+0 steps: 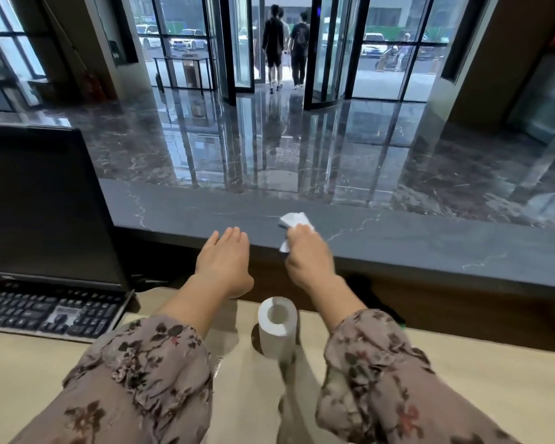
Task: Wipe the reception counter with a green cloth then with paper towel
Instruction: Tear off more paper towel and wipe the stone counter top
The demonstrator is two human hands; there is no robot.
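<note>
The step in hand appears to be the second pass — wiping the reception counter (398,238) with paper towel; no green cloth is in view. The right hand (308,256) has its fingers curled shut around a crumpled wad of paper towel (293,220), which lies on the dark counter top near its front edge; a tail of paper hangs below the fist over that edge. The left hand (223,259) rests with fingers straight and pressed together, fingertips on the counter's front edge, holding nothing.

To do the step well: flatten the wad under the palm so more paper meets the stone; work in overlapping strokes along the length of the counter, from one end to the other; cover the far edge as well as the near one; use the left hand as a brace only — keep it off stone already wiped.

The towel is white, crushed into irregular folds; it should tear easily if damp. A paper roll (277,326) stands upright on the lower desk, between the forearms, for replacement sheets.
</note>
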